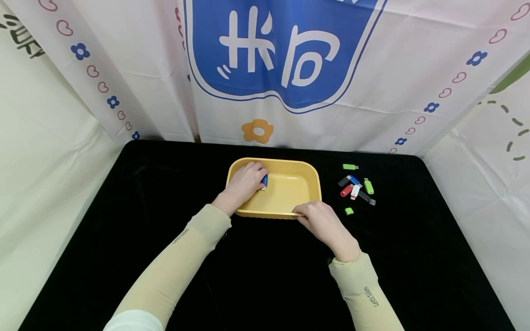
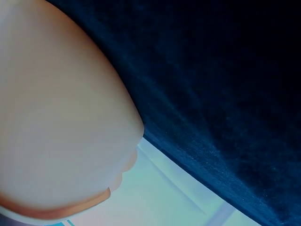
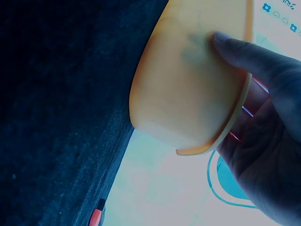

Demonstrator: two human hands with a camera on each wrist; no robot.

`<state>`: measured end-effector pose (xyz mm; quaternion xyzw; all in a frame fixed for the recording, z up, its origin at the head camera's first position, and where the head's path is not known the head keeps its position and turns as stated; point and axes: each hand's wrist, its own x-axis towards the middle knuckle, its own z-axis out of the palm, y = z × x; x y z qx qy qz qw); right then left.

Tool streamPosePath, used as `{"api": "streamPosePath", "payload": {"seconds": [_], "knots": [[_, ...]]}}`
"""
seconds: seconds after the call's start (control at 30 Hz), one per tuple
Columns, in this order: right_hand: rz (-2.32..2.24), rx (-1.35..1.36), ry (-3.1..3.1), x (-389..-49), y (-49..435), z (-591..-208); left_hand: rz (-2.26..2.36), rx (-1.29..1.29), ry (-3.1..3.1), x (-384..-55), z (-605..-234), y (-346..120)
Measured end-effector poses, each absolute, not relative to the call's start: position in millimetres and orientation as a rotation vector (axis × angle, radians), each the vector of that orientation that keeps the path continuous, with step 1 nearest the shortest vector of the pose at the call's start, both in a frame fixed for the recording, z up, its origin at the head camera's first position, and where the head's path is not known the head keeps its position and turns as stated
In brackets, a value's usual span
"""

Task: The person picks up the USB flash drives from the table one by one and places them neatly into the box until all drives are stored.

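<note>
A yellow plastic tray (image 1: 285, 191) lies on the black cloth. Inside its left part, my left hand (image 1: 243, 184) pinches a blue USB flash drive (image 1: 265, 180), metal plug toward me. The tray's outer wall (image 2: 66, 117) fills much of the left wrist view and hides most of that hand. At the near right corner my right hand (image 1: 325, 223) grips the rim. In the right wrist view its thumb (image 3: 235, 49) presses the tray's outside wall (image 3: 183, 89), with the other fingers over the rim.
Right of the tray lie several loose flash drives, among them a green one (image 1: 349, 167), a red one (image 1: 346, 191), a white one (image 1: 354, 192) and a dark one (image 1: 365, 197). A small green piece (image 1: 349, 211) is nearer me. A white printed curtain (image 1: 215, 117) hangs behind.
</note>
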<state>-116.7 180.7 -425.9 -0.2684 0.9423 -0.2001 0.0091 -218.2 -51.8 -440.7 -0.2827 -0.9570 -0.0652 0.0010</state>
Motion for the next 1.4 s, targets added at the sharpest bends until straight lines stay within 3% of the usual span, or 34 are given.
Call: {"api": "streamPosePath", "payload": {"seconds": [0.77, 1.4], "knots": [[-0.618, -0.845, 2.956, -116.7, 180.5, -425.7, -0.061, -0.909, -3.030, -215.5, -443.2, -50.9], [-0.643, -0.842, 2.927, -117.2, 181.4, -425.3, -0.260, -0.877, -3.023, -212.8, -435.0, -53.4]]}}
